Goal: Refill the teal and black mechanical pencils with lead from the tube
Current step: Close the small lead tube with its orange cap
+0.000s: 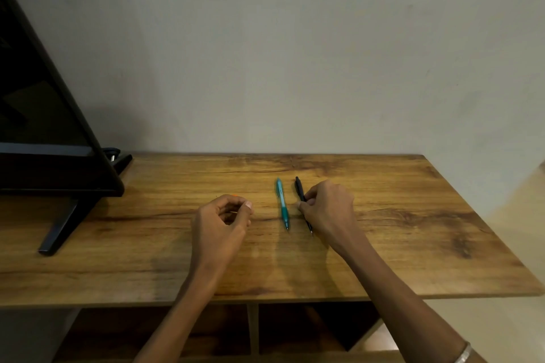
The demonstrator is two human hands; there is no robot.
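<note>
Right hand (327, 209) pinches black pencil (300, 188) on desk (413, 215) — teal pencil (282, 203) just beside. Left hand (221, 221) curled; contents — cannot tell.

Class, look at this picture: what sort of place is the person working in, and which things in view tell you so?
Probably a home room or small study, not a workshop. A wooden desk stands against a plain wall, a dark screen on a stand sits at its left, and open shelf compartments show below the desktop.
</note>
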